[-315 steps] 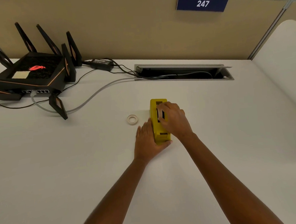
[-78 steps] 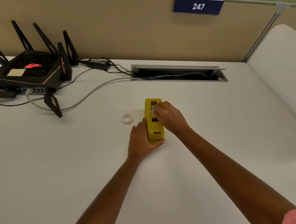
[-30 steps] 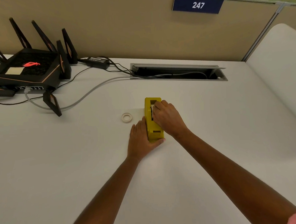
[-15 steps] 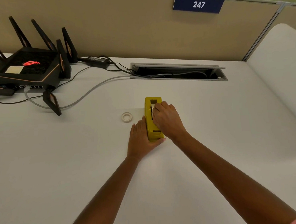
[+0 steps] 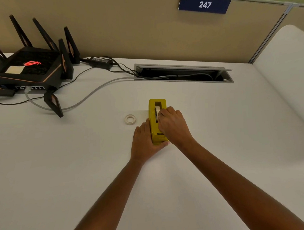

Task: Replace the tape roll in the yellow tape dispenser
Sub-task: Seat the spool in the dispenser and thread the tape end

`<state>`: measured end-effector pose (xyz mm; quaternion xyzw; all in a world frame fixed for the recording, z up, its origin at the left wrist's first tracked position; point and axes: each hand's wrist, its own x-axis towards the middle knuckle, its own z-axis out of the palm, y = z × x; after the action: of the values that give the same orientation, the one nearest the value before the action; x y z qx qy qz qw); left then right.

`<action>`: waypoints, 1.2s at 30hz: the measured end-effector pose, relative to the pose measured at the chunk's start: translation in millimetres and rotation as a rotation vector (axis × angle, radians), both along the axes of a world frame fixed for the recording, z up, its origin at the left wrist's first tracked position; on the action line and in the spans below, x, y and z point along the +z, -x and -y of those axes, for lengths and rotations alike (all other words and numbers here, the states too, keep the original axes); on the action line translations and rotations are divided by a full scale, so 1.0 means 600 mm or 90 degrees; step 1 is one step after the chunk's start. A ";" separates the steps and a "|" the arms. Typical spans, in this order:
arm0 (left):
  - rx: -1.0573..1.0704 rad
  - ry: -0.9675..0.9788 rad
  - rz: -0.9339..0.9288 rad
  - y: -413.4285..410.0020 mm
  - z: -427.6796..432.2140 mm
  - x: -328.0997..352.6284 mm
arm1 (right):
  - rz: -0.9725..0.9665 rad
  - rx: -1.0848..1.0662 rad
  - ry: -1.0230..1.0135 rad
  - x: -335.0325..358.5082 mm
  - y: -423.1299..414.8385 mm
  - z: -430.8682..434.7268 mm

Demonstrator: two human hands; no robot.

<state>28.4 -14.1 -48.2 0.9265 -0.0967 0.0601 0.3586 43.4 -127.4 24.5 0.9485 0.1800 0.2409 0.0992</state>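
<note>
The yellow tape dispenser (image 5: pixel 155 128) stands on the white desk (image 5: pixel 79 162) near its middle. My left hand (image 5: pixel 144 139) lies flat against its left side, thumb around the near end, holding it. My right hand (image 5: pixel 173 125) is on top of the dispenser, fingers curled on a pale tape roll (image 5: pixel 157 109) that sits in the dispenser's slot. A second, thin tape roll (image 5: pixel 130 119) lies flat on the desk just left of the dispenser, apart from both hands.
A black router (image 5: pixel 27 72) with antennas sits at the far left, its grey cable (image 5: pixel 87 99) and black cords running to an open cable tray (image 5: pixel 182 73) at the back. A beige partition (image 5: pixel 134 27) with a "247" sign closes the far edge.
My right hand's fingers have drawn back slightly along the dispenser's top, and the pale roll now shows in the slot. My left hand and the loose roll have stayed where they were.
</note>
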 end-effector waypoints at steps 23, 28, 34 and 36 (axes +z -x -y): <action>0.002 0.008 0.019 -0.001 -0.002 -0.001 | -0.061 -0.045 0.046 0.033 0.027 0.006; 0.011 0.013 0.022 -0.007 -0.001 -0.005 | -0.086 -0.050 0.006 0.033 0.037 0.001; 0.010 0.026 0.027 -0.005 -0.001 -0.003 | -0.165 -0.078 -0.129 0.032 0.047 0.014; 0.010 0.027 0.027 -0.006 -0.001 -0.003 | -0.219 -0.089 -0.141 0.035 0.044 0.015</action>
<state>31.8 -13.3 -50.2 0.9179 -0.0960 0.0847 0.3756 16.7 -136.2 45.6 0.9909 0.1007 0.0861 -0.0217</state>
